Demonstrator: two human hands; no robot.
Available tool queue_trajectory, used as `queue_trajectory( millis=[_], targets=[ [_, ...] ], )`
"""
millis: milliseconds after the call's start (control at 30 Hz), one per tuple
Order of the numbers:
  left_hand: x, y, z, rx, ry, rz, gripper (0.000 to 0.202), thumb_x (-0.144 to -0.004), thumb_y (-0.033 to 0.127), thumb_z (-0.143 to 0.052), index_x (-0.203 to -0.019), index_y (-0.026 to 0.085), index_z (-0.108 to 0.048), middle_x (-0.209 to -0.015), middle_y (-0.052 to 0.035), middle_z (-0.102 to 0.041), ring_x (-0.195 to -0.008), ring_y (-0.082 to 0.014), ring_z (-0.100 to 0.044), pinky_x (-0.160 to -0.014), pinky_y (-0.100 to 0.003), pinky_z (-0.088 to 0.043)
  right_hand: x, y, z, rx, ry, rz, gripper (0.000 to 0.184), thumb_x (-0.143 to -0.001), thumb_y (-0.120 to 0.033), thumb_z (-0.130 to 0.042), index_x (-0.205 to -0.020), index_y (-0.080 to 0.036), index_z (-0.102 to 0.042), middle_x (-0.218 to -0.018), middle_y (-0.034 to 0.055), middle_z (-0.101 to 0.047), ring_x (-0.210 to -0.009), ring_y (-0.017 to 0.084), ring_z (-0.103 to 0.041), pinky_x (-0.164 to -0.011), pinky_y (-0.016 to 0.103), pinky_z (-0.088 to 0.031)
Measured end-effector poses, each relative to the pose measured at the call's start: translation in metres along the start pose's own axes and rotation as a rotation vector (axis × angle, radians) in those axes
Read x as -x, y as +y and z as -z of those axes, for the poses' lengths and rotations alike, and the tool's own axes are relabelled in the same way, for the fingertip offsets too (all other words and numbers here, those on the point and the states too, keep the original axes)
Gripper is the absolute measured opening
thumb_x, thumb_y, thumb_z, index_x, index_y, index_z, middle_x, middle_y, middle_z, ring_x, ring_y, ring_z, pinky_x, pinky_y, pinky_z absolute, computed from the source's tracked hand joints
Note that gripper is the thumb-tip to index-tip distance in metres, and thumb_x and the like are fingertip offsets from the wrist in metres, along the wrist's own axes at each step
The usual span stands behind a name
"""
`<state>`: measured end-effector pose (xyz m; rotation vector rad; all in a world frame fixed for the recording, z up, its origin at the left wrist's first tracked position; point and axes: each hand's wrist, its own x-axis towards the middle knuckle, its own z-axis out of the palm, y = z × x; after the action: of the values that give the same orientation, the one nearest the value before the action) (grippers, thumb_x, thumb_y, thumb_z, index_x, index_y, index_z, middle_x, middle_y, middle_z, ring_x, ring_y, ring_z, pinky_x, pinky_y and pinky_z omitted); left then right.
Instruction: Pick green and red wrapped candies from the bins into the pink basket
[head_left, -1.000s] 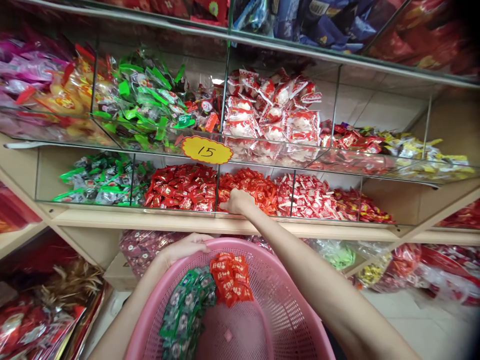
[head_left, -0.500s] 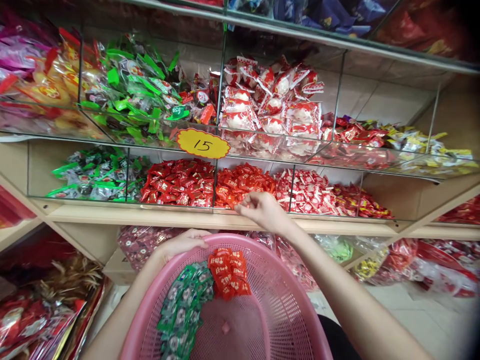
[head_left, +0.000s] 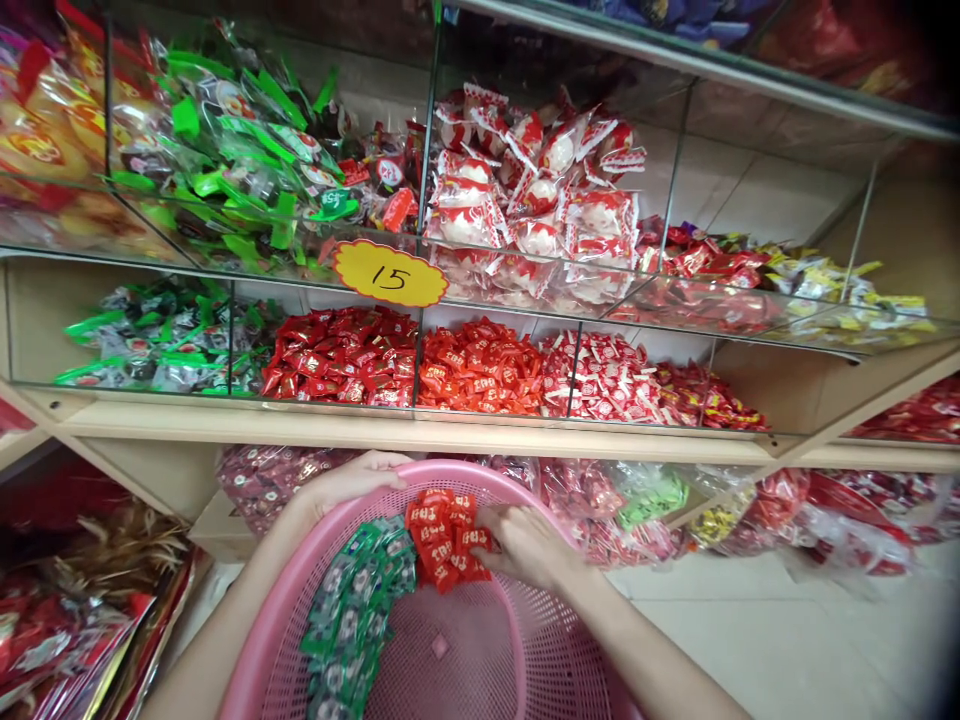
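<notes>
My left hand grips the far rim of a pink mesh basket. Inside the basket lie a strip of green-wrapped candies and a heap of orange-red candies. My right hand is down in the basket, fingers curled against the right side of the orange-red heap, touching a candy there. Straight above, a glass bin holds more orange-red candies.
A glass-fronted shelf carries bins of green, red and red-and-white candies. A yellow price tag marked 15 hangs on the upper tier. Bagged sweets are stacked under the shelf and at left.
My right hand left the orange-red candy bin, came down and now rests in the basket at the orange-red heap. My left hand kept its hold on the rim.
</notes>
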<state>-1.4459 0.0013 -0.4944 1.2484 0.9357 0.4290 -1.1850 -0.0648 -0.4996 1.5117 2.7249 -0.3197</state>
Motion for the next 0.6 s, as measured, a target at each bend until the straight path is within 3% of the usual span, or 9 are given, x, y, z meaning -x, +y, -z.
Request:
queue_trajectory(
  millis=[133, 600],
  targets=[
    [0.0, -0.001, 0.001, -0.024, 0.011, 0.009, 0.042, -0.067, 0.024, -0.061, -0.108, 0.017, -0.061, -0.089, -0.0018, -0.068, -0.074, -0.014, -0.061, -0.064, -0.021, -0.045, -0.003, -0.001, -0.006, 0.033, 0.017, 0.072, 0.021, -0.084, -0.037, -0.048, -0.089, -0.018, -0.054, -0.08, 0.0049, -0.064, -0.069, 0.018, -0.06, -0.057, 0.026, -0.033],
    [0.0, -0.003, 0.002, 0.029, 0.007, 0.009, 0.043, -0.066, 0.023, -0.062, -0.108, 0.016, -0.061, -0.087, -0.0027, -0.068, -0.068, -0.013, -0.06, -0.062, -0.022, -0.046, -0.01, -0.01, -0.009, 0.062, 0.028, 0.056, 0.027, -0.085, -0.044, -0.045, -0.093, -0.019, -0.053, -0.082, 0.0048, -0.064, -0.069, 0.018, -0.06, -0.055, 0.025, -0.033]
  ],
)
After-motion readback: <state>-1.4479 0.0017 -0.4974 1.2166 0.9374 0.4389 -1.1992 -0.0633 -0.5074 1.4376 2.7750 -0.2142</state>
